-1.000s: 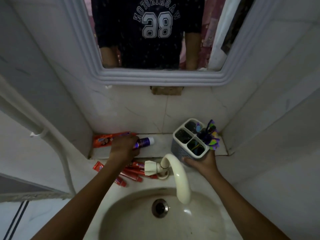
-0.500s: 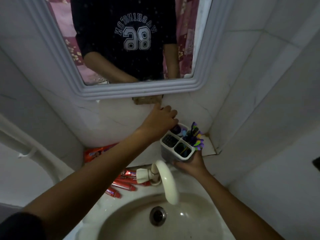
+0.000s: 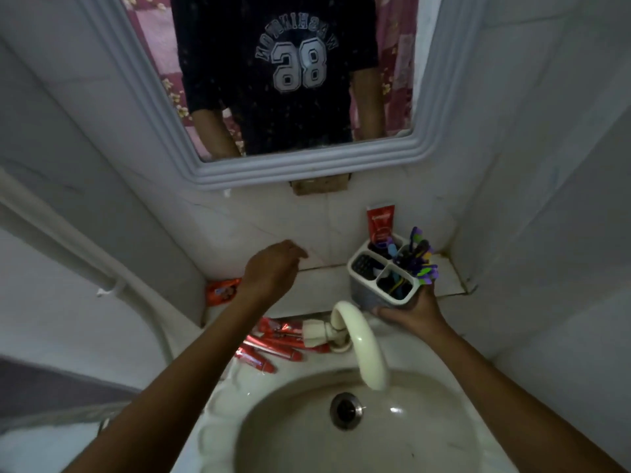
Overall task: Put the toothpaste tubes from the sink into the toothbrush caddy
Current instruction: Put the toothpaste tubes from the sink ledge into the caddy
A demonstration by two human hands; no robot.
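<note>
The grey-white toothbrush caddy (image 3: 367, 283) stands on the ledge at the right, with my right hand (image 3: 411, 314) gripping its front lower side. A red toothpaste tube (image 3: 381, 224) stands upright in its back compartment; colourful toothbrushes (image 3: 421, 259) fill the right one. My left hand (image 3: 271, 269) hovers over the ledge left of the caddy, fingers loosely curled, holding nothing. Several red toothpaste tubes (image 3: 273, 346) lie on the sink rim left of the tap. An orange-red tube (image 3: 222, 291) lies at the ledge's left end, partly hidden by my forearm.
A cream curved tap (image 3: 362, 343) arches over the sink basin (image 3: 307, 448) with its drain (image 3: 346, 409). A framed mirror (image 3: 307, 169) hangs above the tiled ledge (image 3: 317, 285). Walls close in on both sides; a white pipe (image 3: 68, 254) runs at left.
My left hand put a toothpaste tube into the caddy's back compartment, let go, and drew back left and down. My right hand kept holding the caddy.
</note>
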